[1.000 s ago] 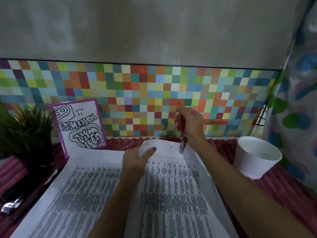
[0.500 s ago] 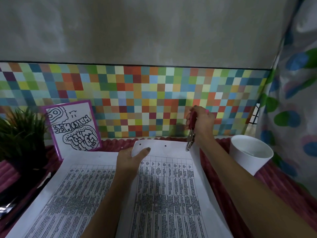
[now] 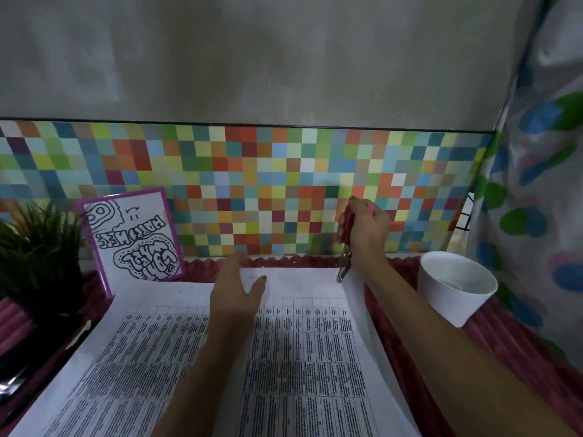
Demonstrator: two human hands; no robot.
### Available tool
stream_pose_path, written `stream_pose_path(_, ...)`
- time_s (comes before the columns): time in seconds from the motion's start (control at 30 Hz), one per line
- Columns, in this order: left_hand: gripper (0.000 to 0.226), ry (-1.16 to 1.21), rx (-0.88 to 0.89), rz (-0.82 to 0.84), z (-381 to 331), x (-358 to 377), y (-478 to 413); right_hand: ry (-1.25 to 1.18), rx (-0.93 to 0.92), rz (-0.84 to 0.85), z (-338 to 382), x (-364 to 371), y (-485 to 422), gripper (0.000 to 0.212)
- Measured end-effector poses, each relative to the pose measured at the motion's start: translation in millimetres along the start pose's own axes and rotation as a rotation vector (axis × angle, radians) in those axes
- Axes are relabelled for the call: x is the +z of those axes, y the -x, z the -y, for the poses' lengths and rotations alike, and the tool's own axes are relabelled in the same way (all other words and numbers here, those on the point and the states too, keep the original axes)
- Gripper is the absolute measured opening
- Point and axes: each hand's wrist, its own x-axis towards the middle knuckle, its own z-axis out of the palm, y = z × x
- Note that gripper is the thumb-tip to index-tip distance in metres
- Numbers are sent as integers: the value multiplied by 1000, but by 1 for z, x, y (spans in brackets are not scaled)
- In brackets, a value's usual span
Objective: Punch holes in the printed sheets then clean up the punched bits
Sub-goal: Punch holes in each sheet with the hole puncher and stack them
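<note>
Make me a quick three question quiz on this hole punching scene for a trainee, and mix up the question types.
1. True or false: the right hand grips the hole punch at the far edge of the printed sheets.
2. Multiple choice: where does the white cup stand? A) left of the printed sheets, B) right of the printed sheets, C) on top of the printed sheets.
3. Fill in: the left hand is over the printed sheets with its fingers ____ (straight or curled).

Key: 1 true; 2 B; 3 straight.
</note>
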Motion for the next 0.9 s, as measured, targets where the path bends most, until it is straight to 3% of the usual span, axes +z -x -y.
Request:
stream_pose_path(0.07, 57, -201, 141, -63, -19, 2, -5, 2, -15, 17, 0, 0, 0, 20)
stream_pose_path(0.1, 54, -257, 192, -16, -30, 6, -8, 3, -23, 22, 0, 1, 1, 20)
stream_pose_path(0.23, 35, -282, 310, 405, -65, 32, -10, -2, -32, 12, -2, 3, 1, 21)
stream_pose_path(0.3, 28, -266, 360, 493, -64, 46, -12, -7, -40, -6, -4, 3, 2, 26)
stream_pose_path(0.53, 15, -189, 394, 400, -57, 65, -14, -48, 5, -29, -1, -3, 3, 19)
stream_pose_path(0.77, 11, -299, 437, 352, -59, 68, -12, -9, 135, 25, 4, -15, 3, 11)
stream_pose_path(0.9, 12, -325, 422, 348, -63, 63, -13, 13, 95, 26, 11, -29, 3, 24)
